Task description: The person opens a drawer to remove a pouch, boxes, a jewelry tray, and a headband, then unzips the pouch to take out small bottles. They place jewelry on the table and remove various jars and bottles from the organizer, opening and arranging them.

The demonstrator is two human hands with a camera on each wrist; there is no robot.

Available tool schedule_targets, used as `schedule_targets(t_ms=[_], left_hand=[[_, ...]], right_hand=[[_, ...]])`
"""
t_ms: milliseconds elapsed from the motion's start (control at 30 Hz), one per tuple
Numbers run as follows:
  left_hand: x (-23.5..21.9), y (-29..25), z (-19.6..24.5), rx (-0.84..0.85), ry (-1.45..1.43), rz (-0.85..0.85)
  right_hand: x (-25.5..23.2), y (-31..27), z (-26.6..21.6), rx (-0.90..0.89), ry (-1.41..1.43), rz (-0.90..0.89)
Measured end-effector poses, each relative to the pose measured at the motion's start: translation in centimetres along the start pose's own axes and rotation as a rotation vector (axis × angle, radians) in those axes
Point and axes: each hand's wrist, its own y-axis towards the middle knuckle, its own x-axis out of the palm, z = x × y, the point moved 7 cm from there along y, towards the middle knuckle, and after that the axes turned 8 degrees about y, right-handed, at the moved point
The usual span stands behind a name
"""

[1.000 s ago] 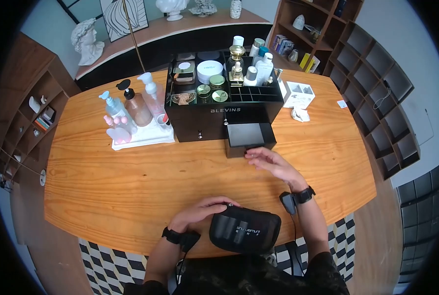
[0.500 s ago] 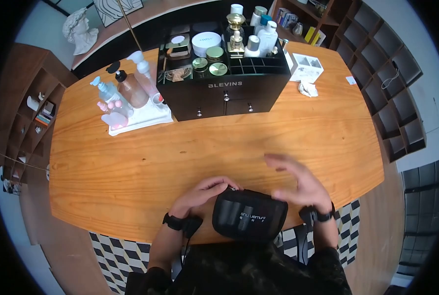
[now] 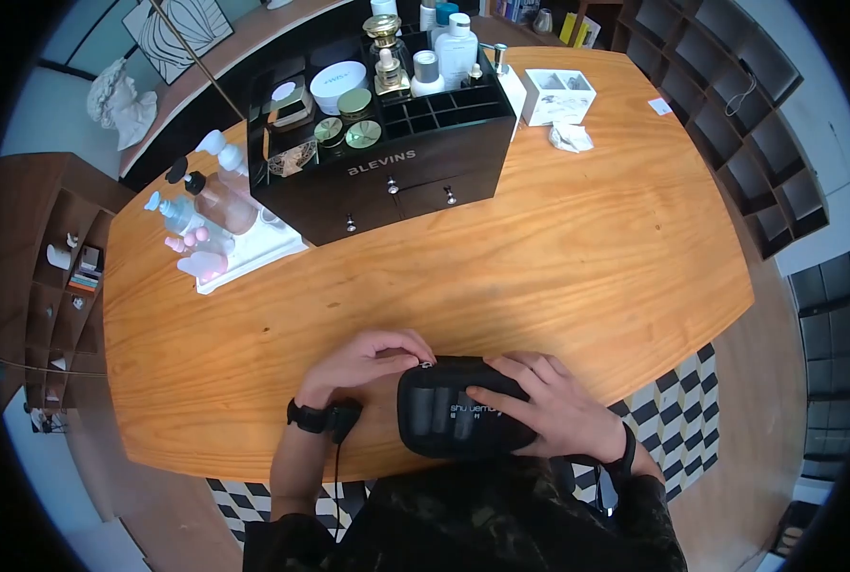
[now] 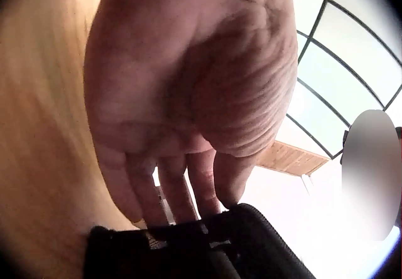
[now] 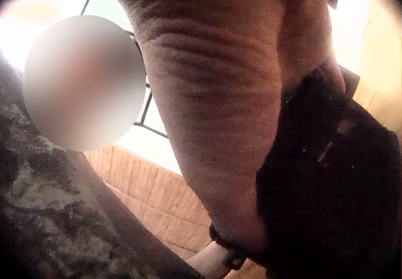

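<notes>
A black zippered pouch [image 3: 435, 410] with white lettering and a padded, ribbed front lies near the table's front edge. My left hand [image 3: 368, 365] pinches its far left corner, with the silver zipper pull [image 3: 426, 364] right at the thumb and forefinger. In the left wrist view, the fingers [image 4: 179, 197] bend down to the pouch's edge. Over the pouch's right half is my right hand [image 3: 563, 405], gripping it with the thumb across the lettering and the fingers at the far edge. The right wrist view has the palm close against the dark pouch [image 5: 333, 178].
A black cosmetics organizer [image 3: 387, 191] with closed drawers stands at the back, topped with jars and bottles. Left of it, pump bottles [image 3: 220, 195] stand on a white tray [image 3: 263, 250]. A white box [image 3: 558, 95] and crumpled tissue [image 3: 570, 138] sit to its right.
The organizer's pulled-out drawer is now closed. My right hand has come back from it to the pouch and taken hold of its right side. My left hand has stayed at the pouch's corner.
</notes>
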Motion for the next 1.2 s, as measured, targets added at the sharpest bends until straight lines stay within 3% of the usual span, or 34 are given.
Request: schedule_targets(t_ms=[167, 333, 400, 567, 667, 800, 867, 1100, 1200], left_hand=[[-0.8, -0.9, 0.6, 0.006, 0.077, -0.015], [-0.8, -1.3, 0.4, 0.015, 0.144, -0.022], [-0.3, -1.4, 0.9, 0.032, 0.211, -0.01], [-0.2, -2.3, 2.7, 0.11, 0.385, 0.185], [0.1, -3.5, 4.4, 0.136, 0.545, 0.29], [0.2, -5.4, 4.5, 0.122, 0.598, 0.383], [0.4, -6.9, 4.3, 0.153, 0.681, 0.446], [4.4, -10.8, 5.4, 0.122, 0.756, 0.537], [6.1, -11.4, 5.6, 0.04, 0.816, 0.502]], right_hand=[[-0.6, 1.3, 0.6, -0.074, 0.024, 0.039], [-1.1, 1.8, 0.0, -0.069, -0.019, -0.097], [-1.7, 2.1, -0.3, -0.098, -0.013, -0.06], [-1.5, 4.6, 1.0, -0.04, 0.009, -0.017], [-1.1, 6.2, 1.9, -0.072, -0.118, 0.062], [0.0, 6.7, 3.1, -0.034, -0.114, -0.031], [-0.4, 6.4, 3.0, -0.065, -0.084, 0.115], [-0.2, 6.5, 2.5, 0.018, -0.076, 0.118], [-0.3, 6.3, 2.4, -0.013, -0.038, 0.293]])
